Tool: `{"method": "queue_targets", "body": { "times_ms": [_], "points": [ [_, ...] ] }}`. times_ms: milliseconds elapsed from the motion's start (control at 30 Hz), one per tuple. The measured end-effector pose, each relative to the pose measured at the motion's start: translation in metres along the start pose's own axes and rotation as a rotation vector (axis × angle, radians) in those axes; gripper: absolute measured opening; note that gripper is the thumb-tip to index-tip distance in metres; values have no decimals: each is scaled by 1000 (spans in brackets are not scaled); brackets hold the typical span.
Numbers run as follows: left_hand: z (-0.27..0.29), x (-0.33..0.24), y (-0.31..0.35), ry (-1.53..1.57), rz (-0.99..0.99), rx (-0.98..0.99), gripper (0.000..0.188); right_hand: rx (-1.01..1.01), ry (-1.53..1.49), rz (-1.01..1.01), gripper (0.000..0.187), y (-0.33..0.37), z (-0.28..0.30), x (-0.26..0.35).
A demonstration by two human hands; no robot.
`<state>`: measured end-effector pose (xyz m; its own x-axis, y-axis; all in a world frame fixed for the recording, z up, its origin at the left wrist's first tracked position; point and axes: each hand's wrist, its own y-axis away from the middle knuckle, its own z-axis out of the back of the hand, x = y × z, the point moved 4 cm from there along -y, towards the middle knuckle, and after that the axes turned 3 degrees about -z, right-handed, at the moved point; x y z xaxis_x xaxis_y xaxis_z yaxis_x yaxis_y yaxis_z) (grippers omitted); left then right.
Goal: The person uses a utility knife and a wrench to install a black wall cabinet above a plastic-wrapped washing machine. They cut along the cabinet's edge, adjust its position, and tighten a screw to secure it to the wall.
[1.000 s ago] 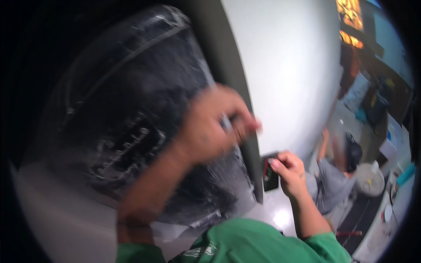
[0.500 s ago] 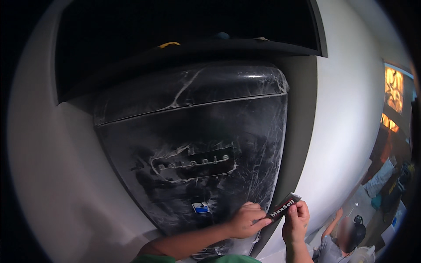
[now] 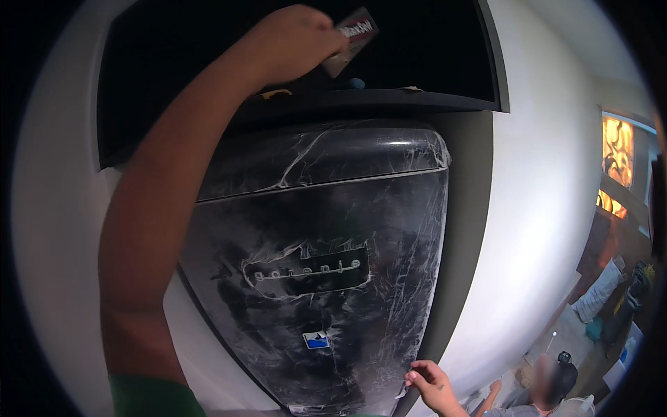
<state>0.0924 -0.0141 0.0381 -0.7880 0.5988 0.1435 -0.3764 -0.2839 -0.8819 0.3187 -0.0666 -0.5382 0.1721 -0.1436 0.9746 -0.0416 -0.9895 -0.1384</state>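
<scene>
My left arm reaches up across the fridge, and my left hand [image 3: 295, 45] is closed on a flat packet [image 3: 356, 40]. It has a dark printed face and a paler lower end, and is held by its left edge in front of a dark recess. Below stands a rounded black fridge [image 3: 326, 222] covered in wrinkled clear film, torn open around its raised lettering. At its lower right edge my right hand [image 3: 432, 390] has its fingertips pinched together. A small pale scrap hangs just below them; whether the fingers hold it I cannot tell.
A dark shelf [image 3: 445, 102] juts over the fridge, bearing a yellow item [image 3: 276, 94] and a bluish rounded thing [image 3: 356, 83]. White walls [image 3: 535, 208] flank the fridge. Another person [image 3: 545, 389] is at the lower right, near clutter on the floor.
Both hands were at the packet by the fridge's lower right. My left hand has carried it up to the recess; my right hand has let go and dropped to the fridge's edge.
</scene>
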Motion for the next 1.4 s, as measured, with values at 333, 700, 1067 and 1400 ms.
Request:
{"method": "queue_targets", "body": {
  "times_ms": [333,700,1067,1400],
  "points": [
    [-74,-82,-61,-708,-383,247,23,6,450,98,25,21,-5,-17],
    [-103,-73,-76,-775,-344,282,22,82,553,52,26,32,15,-18],
    [-92,-109,-68,-657,-414,197,18,198,592,-82,21,37,20,-25],
    [-126,-84,-75,-867,-462,251,24,377,754,60,36,33,21,-39]
  ]
}}
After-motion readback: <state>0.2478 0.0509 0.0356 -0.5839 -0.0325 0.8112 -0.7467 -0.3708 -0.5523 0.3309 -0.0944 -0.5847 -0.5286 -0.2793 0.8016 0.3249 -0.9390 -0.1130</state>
